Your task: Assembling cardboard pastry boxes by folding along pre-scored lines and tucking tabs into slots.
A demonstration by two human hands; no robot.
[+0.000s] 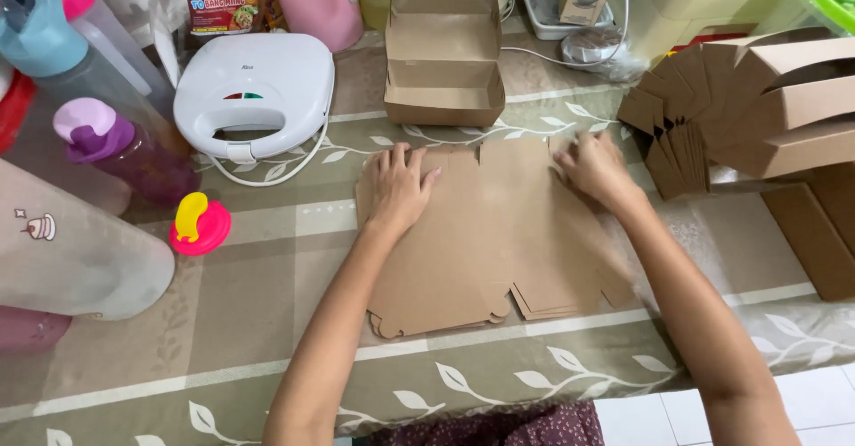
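Observation:
A stack of flat, unfolded brown cardboard box blanks (499,232) lies on the table in front of me. My left hand (398,186) presses flat on the blank's far left corner, fingers spread. My right hand (595,168) rests on its far right edge, fingers curled at the cardboard's border; whether it pinches a flap is hidden. Behind the blank stands a folded, open brown cardboard box (443,61) with its lid up.
A white sandwich maker (252,90) sits at the far left with its cord. Purple and blue bottles (120,147), a pink-yellow cap (199,224) and a large translucent jug (71,250) crowd the left. Nested folded boxes (757,107) pile up at the right. Leaf-patterned tablecloth (267,339).

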